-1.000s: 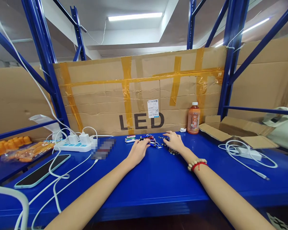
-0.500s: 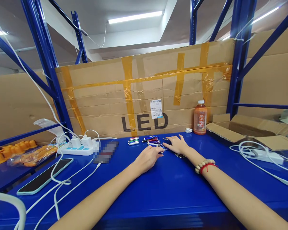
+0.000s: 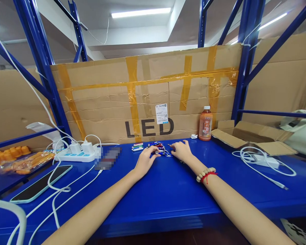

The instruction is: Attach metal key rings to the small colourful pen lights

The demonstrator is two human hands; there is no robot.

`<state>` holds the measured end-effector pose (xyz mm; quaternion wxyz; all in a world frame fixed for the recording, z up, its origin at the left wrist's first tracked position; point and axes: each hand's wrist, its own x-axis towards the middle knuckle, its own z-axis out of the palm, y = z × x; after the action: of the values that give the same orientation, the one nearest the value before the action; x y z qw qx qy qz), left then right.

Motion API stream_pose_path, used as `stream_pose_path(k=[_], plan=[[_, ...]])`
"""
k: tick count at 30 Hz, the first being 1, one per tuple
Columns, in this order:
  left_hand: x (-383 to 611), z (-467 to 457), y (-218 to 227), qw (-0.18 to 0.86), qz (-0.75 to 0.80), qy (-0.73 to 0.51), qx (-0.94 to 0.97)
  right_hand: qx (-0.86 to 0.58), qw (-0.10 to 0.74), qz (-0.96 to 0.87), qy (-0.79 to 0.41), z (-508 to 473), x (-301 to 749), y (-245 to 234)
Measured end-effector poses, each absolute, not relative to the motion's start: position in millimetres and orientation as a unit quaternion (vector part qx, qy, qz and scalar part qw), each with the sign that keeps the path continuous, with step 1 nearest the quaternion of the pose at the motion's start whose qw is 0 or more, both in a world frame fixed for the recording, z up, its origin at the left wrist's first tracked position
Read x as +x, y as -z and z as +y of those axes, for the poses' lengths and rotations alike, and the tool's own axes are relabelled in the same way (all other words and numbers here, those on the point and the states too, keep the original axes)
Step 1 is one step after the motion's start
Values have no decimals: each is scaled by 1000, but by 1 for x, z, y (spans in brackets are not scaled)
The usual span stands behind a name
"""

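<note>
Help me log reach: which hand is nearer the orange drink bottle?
Right. The right hand rests in front and left of the orange drink bottle, apart from it; the left hand lies farther left.

A blue steel bench [image 3: 168, 194] stands between blue racking uprights [image 3: 44, 78]. A taped cardboard sheet [image 3: 148, 98] marked "LED" closes off the back, with more cardboard [image 3: 283, 88] to either side. A fluorescent tube [image 3: 141, 13] lights the white ceiling [image 3: 132, 32].
</note>
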<state>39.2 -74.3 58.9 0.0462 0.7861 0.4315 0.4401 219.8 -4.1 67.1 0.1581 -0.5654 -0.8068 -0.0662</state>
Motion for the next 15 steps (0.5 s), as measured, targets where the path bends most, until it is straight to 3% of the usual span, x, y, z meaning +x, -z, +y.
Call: stream_pose_path(k=[15], plan=[[42, -81, -67, -4, 464, -328, 823, -610, 206, -766, 4, -4, 222, -67]])
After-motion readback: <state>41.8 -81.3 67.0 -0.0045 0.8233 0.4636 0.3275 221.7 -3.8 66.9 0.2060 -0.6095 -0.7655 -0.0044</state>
